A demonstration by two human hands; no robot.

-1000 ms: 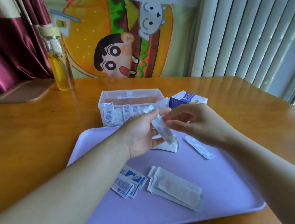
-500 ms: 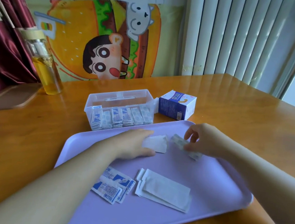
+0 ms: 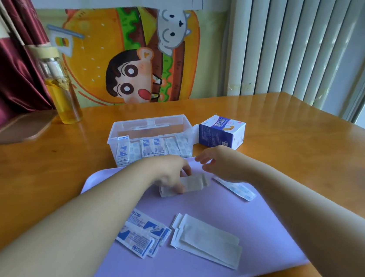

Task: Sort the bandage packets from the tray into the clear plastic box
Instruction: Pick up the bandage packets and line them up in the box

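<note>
**Sorting in progress: one plain packet in hand, several lots left on the tray**

The left hand (image 3: pixel 167 173) is over the far end of the lavender tray (image 3: pixel 184 275). Its fingers (image 3: pixel 183 167) and thumb are clamped on a plain white packet (image 3: pixel 194 183), which is tilted with its near end touching the tray. This looks like a lift from the surface, ready for transfer to the clear plastic box (image 3: pixel 151 128) just beyond the tray's far rim.

The right hand (image 3: pixel 222 163) hovers beside it. Its fingers (image 3: pixel 201 160) are loosely curled and apart. They appear to hold nothing, though they are blurred. Its position suggests it is there to help with the pinched packet or to reach the patterned strip packet (image 3: pixel 236 187) lying just beside it.

The held packet is a flat, matt paper sleeve, unprinted, with a stepped end flap.

Inside the box, packets stand upright along the front wall. That leaves room behind them.

Unsorted on the tray are a fanned pile of blue-printed packets (image 3: pixel 143 234) and a stack of large white packets (image 3: pixel 208 239) near it. An opened carton (image 3: pixel 222 132) stands on the bench (image 3: pixel 36 178) just beside the box.
</note>
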